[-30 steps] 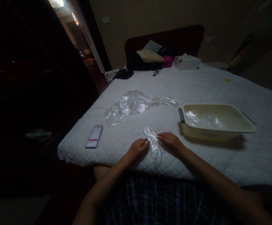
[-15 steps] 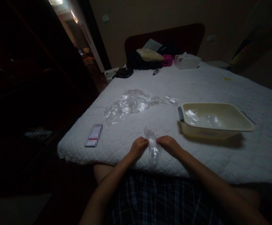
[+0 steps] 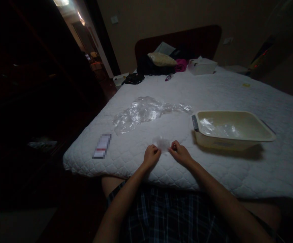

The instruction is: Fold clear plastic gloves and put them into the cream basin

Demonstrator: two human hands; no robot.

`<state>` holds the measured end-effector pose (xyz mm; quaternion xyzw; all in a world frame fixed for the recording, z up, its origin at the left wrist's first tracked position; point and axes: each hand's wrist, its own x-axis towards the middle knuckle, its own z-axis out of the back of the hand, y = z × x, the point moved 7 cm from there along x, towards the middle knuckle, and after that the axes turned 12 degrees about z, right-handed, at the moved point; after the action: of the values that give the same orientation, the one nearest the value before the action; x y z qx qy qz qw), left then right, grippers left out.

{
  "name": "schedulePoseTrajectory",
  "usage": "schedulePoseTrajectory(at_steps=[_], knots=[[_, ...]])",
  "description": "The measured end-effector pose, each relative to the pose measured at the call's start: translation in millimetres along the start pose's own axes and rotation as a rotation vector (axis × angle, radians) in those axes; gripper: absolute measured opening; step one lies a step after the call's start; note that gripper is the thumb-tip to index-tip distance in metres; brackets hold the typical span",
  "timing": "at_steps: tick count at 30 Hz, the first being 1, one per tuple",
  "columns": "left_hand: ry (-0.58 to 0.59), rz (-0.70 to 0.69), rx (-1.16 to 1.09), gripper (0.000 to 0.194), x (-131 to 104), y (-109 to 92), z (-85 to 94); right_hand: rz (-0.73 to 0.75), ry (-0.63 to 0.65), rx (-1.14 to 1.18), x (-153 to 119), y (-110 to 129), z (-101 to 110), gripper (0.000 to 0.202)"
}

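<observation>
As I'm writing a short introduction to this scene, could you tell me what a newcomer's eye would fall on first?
Probably the cream tub on the right of the white bed, with clear plastic inside. Next, the crumpled clear plastic left of it, beyond both hands.

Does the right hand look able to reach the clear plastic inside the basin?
Probably yes: the basin is open on top, near the right hand, though those fingers seem busy with the small plastic piece.

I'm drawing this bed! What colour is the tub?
Cream with grey handles; the tub shows in the head view.
</observation>
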<state>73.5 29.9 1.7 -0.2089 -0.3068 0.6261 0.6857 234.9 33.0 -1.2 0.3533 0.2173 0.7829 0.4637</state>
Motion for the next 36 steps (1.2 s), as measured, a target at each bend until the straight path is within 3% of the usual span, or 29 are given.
schedulePoseTrajectory(at_steps=[7, 12, 15, 17, 25, 28, 30, 33, 36], knots=[[0.007, 0.147, 0.021, 0.024, 8, 5, -2.7, 0.051, -0.073, 0.0, -1, 8, 6, 0.014], [0.009, 0.146, 0.023, 0.022, 9, 5, -2.7, 0.362, -0.223, -0.232, -4, 36, 17, 0.024], [0.029, 0.149, 0.024, 0.019, 10, 5, -4.0, 0.561, -0.126, -0.342, -4, 52, 6, 0.034], [0.028, 0.149, 0.021, 0.018, 9, 6, -3.8, 0.611, -0.046, -0.373, -2, 56, -3, 0.039], [0.052, 0.129, -0.141, 0.023, 11, 14, -2.5, 0.521, 0.103, -0.343, 7, 48, -17, 0.037], [0.03, 0.148, -0.226, 0.015, 10, 20, 1.7, 0.503, 0.117, -0.347, 7, 45, -19, 0.037], [-0.048, 0.104, -0.233, 0.011, 7, 22, 9.7, 0.498, 0.124, -0.354, 6, 45, -19, 0.037], [-0.166, -0.07, -0.118, 0.028, 0, 17, 23.1, 0.499, 0.129, -0.351, 7, 45, -20, 0.037], [-0.127, -0.315, 0.022, 0.032, -3, 5, 25.1, 0.501, 0.124, -0.343, 7, 45, -20, 0.039]])
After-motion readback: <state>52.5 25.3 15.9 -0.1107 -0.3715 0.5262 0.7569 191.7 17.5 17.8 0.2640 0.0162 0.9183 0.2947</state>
